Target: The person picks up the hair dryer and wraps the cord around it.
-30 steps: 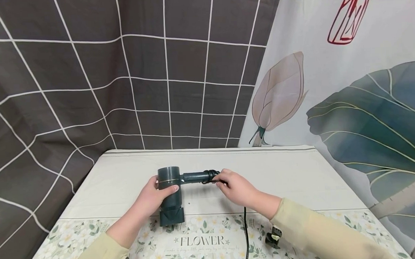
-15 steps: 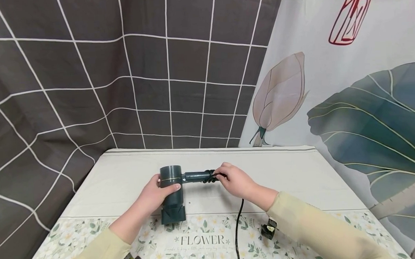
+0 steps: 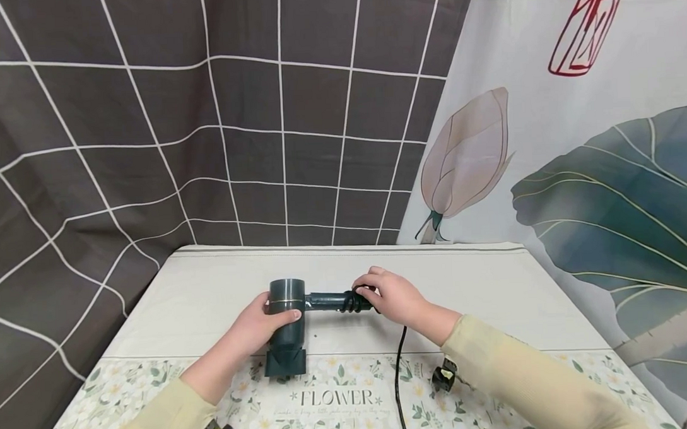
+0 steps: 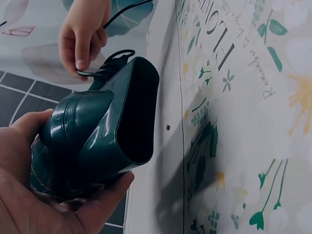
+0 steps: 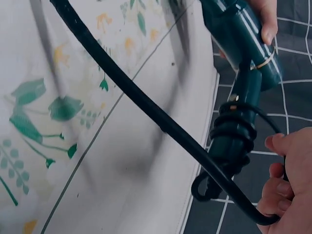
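A dark green hair dryer (image 3: 288,333) with a flat nozzle (image 4: 139,112) is held above the table. My left hand (image 3: 255,328) grips its barrel, thumb across the near side, and the nozzle points toward me. To the right extends the handle (image 3: 324,301), with several turns of black cord (image 5: 234,129) wound round its end. My right hand (image 3: 396,296) pinches the cord beside the handle's end. From that hand a loose length of cord (image 3: 398,383) hangs down toward the table's front. The plug end is out of view.
Beneath lies a table with a white and floral cloth (image 3: 466,298) printed with the word FLOWER. A dark grid-patterned curtain (image 3: 311,114) hangs behind and on the left. At the right hangs a white curtain (image 3: 533,119) with leaf prints.
The right hand has carried the cord round the handle's end, and the wound turns there look thicker. The left hand keeps its grip on the hair dryer, which has shifted slightly right.
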The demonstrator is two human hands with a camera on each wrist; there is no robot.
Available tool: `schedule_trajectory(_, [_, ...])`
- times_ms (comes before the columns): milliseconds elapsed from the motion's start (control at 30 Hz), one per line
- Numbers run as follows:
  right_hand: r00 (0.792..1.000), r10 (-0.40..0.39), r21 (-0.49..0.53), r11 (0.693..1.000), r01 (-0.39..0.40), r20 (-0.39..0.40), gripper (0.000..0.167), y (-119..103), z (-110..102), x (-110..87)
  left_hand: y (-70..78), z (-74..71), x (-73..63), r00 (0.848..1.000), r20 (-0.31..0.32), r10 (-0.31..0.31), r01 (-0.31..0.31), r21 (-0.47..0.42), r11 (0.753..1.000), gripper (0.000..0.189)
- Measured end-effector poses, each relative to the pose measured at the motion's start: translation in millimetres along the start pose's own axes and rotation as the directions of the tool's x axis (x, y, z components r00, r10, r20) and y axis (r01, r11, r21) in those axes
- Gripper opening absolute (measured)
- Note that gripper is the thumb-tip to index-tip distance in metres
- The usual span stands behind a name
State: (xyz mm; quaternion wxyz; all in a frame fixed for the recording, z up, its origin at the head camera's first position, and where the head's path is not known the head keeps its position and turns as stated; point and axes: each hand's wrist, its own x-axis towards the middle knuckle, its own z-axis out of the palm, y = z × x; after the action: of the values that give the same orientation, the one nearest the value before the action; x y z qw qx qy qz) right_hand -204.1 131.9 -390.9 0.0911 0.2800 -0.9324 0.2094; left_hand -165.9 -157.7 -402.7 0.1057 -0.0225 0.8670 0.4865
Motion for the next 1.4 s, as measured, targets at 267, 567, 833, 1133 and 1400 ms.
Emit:
schedule_trajectory(267, [0.998, 0.065, -0.037, 0.997, -0.066, -0.021, 0.019, 12.2, -3.3, 2.8, -3.9, 1.5, -1.9, 0.999, 0.052, 0.008, -0.008, 0.000, 1.000, 0.093])
schedule_trajectory(567, [0.998, 0.060, -0.047, 0.997, -0.062, -0.025, 0.030, 21.5, -8.1, 4.3, -9.7, 1.7, -2.1, 0.996, 0.091, 0.003, 0.002, -0.055, 0.998, 0.087])
schedule_trajectory(833, [0.999, -0.025, -0.020, 1.000, 0.024, -0.036, 0.027, 32.0, -13.4, 5.8, -11.8, -4.1, -2.7, 0.991, 0.133, 0.025, -0.016, -0.063, 0.998, 0.078])
schedule_trajectory(1133, [0.999, 0.011, 0.017, 1.000, -0.011, -0.030, 0.017, 48.0, -12.7, 8.2, -10.4, -4.4, -4.6, 0.986, 0.166, 0.032, -0.021, -0.070, 0.997, 0.080])
schedule_trajectory(1400, [0.995, 0.101, 0.055, 0.993, -0.101, 0.004, 0.016, 51.2, -13.3, 12.1, -9.6, -1.3, -5.2, 0.980, 0.196, 0.040, -0.014, -0.132, 0.991, 0.077])
